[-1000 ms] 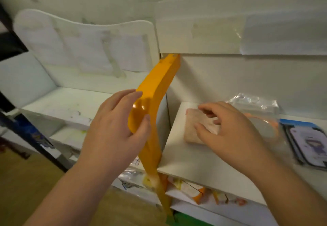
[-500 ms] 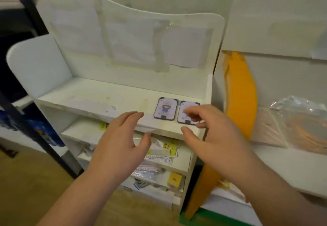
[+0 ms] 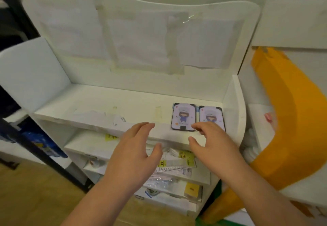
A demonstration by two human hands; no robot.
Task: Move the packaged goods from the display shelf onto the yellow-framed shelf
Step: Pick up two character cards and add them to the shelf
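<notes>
Two flat purple packages with a cartoon figure lie side by side at the right end of the white display shelf (image 3: 99, 109): the left package (image 3: 183, 117) and the right package (image 3: 210, 117). My right hand (image 3: 215, 148) hovers just in front of them, fingers spread, fingertips over the near edge of the right package, holding nothing. My left hand (image 3: 136, 153) hangs open in front of the shelf's front edge, left of the packages. The yellow-framed shelf (image 3: 290, 126) stands at the right, its curved yellow side panel facing me.
Lower white shelves (image 3: 113, 148) hold clear bags and yellow-tagged packets (image 3: 177, 165). Taped paper sheets cover the shelf's back panel (image 3: 141, 36). A dark metal rack with blue packs (image 3: 40, 142) stands at the left. Wooden floor lies below.
The view has swung left from the yellow-framed shelf to the white display shelf. My right hand left the pink packet there and reached towards the two purple packages; my left hand let go of the yellow frame.
</notes>
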